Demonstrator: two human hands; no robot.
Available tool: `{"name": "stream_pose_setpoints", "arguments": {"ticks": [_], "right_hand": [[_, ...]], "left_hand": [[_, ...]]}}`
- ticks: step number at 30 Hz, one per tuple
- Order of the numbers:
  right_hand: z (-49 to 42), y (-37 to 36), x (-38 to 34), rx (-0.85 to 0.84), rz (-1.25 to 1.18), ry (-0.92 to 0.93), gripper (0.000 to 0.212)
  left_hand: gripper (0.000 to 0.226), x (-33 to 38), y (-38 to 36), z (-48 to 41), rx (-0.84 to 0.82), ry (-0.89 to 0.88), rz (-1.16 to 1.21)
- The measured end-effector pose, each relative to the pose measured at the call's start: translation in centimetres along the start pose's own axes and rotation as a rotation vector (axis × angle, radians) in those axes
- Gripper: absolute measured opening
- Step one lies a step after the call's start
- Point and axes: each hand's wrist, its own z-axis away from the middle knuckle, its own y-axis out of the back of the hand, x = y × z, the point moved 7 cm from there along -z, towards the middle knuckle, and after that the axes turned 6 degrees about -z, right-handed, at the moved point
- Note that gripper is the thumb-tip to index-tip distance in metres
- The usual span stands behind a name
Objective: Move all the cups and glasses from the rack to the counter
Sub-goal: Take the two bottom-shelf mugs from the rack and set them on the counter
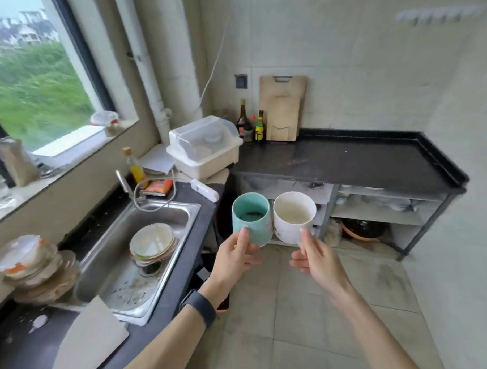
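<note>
The left hand (234, 255) is in the middle of the frame, a little low. Its thumb and fingers pinch the handle of a green cup (252, 220). The right hand (318, 260) is just beside it. It pinches the handle of a white cup (293, 216) the same way. Both cups are upright and up in the air over the floor. Their sides touch, or almost touch. The green cup has something dark at the bottom.

The black counter (348, 160) is past the cups, in the upper right. The rack (204, 152), a white box with a see-through lid, sits at the counter's left end, above the cups in the frame.

Neither cup stands on the counter yet, so I think the job is only partly done. These two need to be set down. The rack's lid is foggy. There are pale shapes inside, but I cannot tell if any are cups or glasses.

Counting: two hands, two cups, one green and one white. I see no glasses. There is one rack and one sink (104, 265) at the lower left, with one pile of plates (152, 243) in it.
</note>
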Motion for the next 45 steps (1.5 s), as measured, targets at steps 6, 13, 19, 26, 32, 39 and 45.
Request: {"name": "stream_pose_setpoints", "arguments": {"ticks": [6, 13, 19, 26, 32, 39, 45], "right_hand": [[-4.3, 13.5, -1.3, 0.18, -0.05, 0.019, 0.046], [-10.3, 25.6, -1.2, 0.356, -0.057, 0.054, 0.041], [-19.3, 34.0, -2.1, 0.438, -0.045, 0.045, 0.038], [-31.5, 41.9, -5.5, 0.516, -0.076, 0.018, 0.039], [-39.9, 47.7, -6.4, 0.53, -0.091, -0.022, 0.044], [-48.8, 54.0, -5.2, 0.528, -0.119, -0.074, 0.038], [-59.8, 60.1, -4.4, 0.416, -0.077, -0.104, 0.037]], "left_hand": [[0.034, 4.6, -13.9, -5.7, -0.167, -0.048, -0.051], [0.042, 8.2, -27.6, -13.4, -0.308, -0.147, -0.151], [0.048, 10.5, -37.3, -22.5, -0.419, -0.231, -0.259], [0.038, 15.0, -47.9, -35.0, -0.476, -0.243, -0.275], [0.036, 17.8, -55.4, -43.2, -0.492, -0.209, -0.269], [0.038, 18.2, -63.1, -50.3, -0.497, -0.153, -0.263], [0.033, 19.1, -70.1, -58.3, -0.398, -0.119, -0.315]]}}
